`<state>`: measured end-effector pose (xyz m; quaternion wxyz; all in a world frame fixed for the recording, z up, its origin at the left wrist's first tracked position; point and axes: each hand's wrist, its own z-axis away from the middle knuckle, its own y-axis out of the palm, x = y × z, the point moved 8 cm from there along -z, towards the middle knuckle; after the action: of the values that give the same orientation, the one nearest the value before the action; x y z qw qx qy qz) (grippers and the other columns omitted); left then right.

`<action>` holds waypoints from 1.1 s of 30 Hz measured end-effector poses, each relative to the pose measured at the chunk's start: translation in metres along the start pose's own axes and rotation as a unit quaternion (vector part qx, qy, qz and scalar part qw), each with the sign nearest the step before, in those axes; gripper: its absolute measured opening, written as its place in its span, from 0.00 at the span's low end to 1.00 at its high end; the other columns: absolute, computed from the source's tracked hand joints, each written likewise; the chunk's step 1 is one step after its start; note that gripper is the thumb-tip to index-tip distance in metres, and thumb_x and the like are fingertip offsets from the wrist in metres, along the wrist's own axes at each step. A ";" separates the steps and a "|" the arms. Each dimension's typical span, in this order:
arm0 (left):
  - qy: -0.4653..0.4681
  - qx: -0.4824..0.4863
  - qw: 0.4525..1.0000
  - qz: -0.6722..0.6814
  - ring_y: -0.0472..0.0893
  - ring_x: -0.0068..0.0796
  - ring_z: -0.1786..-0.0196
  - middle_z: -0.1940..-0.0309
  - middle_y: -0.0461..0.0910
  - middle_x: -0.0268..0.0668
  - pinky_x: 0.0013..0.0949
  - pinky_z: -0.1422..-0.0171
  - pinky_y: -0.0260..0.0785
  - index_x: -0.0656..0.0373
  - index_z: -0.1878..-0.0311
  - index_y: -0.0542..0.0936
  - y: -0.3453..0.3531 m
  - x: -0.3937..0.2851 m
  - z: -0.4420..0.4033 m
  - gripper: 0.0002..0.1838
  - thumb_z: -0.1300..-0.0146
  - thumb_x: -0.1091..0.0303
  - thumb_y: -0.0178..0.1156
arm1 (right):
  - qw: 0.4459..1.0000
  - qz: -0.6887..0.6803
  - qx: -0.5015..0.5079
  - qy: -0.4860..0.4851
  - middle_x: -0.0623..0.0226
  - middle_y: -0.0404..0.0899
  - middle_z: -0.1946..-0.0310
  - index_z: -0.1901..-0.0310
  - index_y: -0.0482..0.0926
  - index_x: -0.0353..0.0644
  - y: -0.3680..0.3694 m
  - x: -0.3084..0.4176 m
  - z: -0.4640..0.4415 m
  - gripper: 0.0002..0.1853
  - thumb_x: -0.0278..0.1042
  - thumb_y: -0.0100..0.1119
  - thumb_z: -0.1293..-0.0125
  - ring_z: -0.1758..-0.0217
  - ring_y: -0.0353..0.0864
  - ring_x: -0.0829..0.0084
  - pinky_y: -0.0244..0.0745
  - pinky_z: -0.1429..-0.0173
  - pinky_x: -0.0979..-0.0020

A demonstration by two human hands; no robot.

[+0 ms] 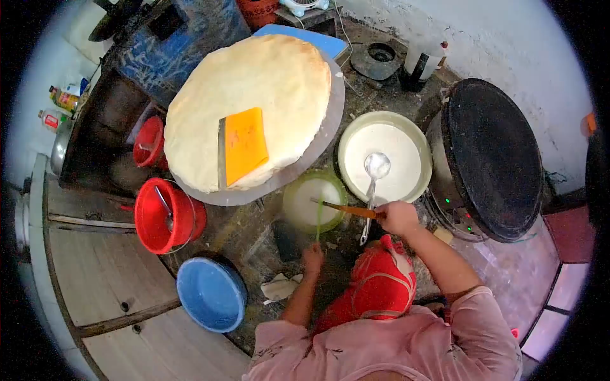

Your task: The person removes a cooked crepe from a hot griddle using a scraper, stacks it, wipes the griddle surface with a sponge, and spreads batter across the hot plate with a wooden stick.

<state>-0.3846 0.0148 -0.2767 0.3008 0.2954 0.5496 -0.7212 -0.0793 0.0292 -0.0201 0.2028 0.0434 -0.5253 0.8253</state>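
Observation:
My right hand (399, 219) is closed around the orange handle of a flat tool (356, 211), whose dark end reaches over a green bowl (340, 219) of cloudy liquid. My left hand (312, 259) is closed on a thin green stick (319, 223) that stands up over the same bowl. Beside my right hand, a metal ladle (377, 166) rests in a cream bowl (346, 143) of white batter, its handle hanging over the rim. A large stack of pale round flatbreads (254, 82) lies on a round board, with an orange-and-grey scraper (246, 146) on top.
A round black griddle (495, 159) stands at the right. Red buckets (152, 222) and a blue basin (211, 295) are at the left. A white cloth (279, 287) lies near my left forearm. A bottle (422, 66) and a blue board (305, 39) are at the back.

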 end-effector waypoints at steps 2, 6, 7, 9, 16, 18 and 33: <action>-0.022 -0.012 0.999 0.040 0.68 0.40 0.85 0.87 0.69 0.44 0.43 0.81 0.58 0.65 0.65 0.78 0.042 0.080 -0.034 0.17 0.34 0.59 0.50 | 1.000 0.003 0.013 0.012 0.61 0.81 0.67 0.54 0.80 0.62 -0.005 -0.003 0.004 0.20 0.38 0.58 0.52 0.62 0.80 0.58 0.76 0.57 0.59; 0.140 -0.061 0.947 -0.282 0.73 0.40 0.78 0.81 0.74 0.43 0.40 0.73 0.66 0.64 0.64 0.79 -0.007 -0.016 -0.039 0.12 0.37 0.65 0.53 | 0.999 0.035 0.018 0.005 0.58 0.81 0.67 0.57 0.81 0.55 -0.014 -0.003 0.011 0.16 0.38 0.57 0.50 0.62 0.80 0.57 0.76 0.58 0.58; 0.166 -0.065 0.920 -0.348 0.75 0.40 0.74 0.77 0.76 0.42 0.39 0.68 0.70 0.63 0.63 0.80 -0.012 -0.028 -0.036 0.10 0.39 0.66 0.54 | 0.998 0.059 0.028 -0.006 0.56 0.81 0.67 0.58 0.81 0.49 -0.015 -0.001 0.012 0.15 0.37 0.55 0.48 0.62 0.80 0.57 0.76 0.59 0.58; 0.042 -0.057 0.994 -0.084 0.78 0.39 0.68 0.72 0.78 0.42 0.38 0.61 0.73 0.61 0.60 0.80 -0.028 -0.020 -0.034 0.10 0.40 0.67 0.54 | 0.994 0.100 0.020 -0.038 0.57 0.79 0.70 0.58 0.81 0.53 0.000 -0.005 0.002 0.13 0.39 0.54 0.45 0.64 0.80 0.58 0.75 0.61 0.58; 0.001 -0.035 0.999 -0.020 0.78 0.47 0.71 0.70 0.79 0.47 0.45 0.66 0.71 0.62 0.60 0.79 -0.002 0.015 -0.013 0.15 0.37 0.60 0.52 | 0.967 0.196 -0.117 -0.110 0.65 0.73 0.66 0.53 0.79 0.61 0.031 0.010 -0.008 0.14 0.38 0.46 0.37 0.59 0.74 0.63 0.73 0.56 0.64; -0.089 0.010 0.992 -0.094 0.77 0.50 0.73 0.73 0.78 0.50 0.47 0.67 0.71 0.62 0.61 0.80 -0.025 -0.003 -0.024 0.15 0.37 0.59 0.52 | 0.980 0.169 -0.085 -0.061 0.65 0.74 0.66 0.51 0.78 0.64 0.015 0.000 0.002 0.16 0.37 0.47 0.38 0.59 0.75 0.63 0.74 0.57 0.64; 0.033 -0.073 0.958 -0.275 0.73 0.44 0.82 0.81 0.75 0.41 0.46 0.79 0.64 0.57 0.72 0.79 -0.099 -0.113 0.009 0.15 0.37 0.57 0.50 | 0.995 0.096 0.006 -0.035 0.57 0.79 0.71 0.68 0.82 0.44 0.000 0.001 0.000 0.11 0.33 0.48 0.41 0.65 0.80 0.59 0.76 0.62 0.58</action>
<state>-0.3879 0.0397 -0.1280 0.0930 0.1339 0.6704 -0.7239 -0.0801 0.0290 -0.0197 0.1041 0.0224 -0.5289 0.8420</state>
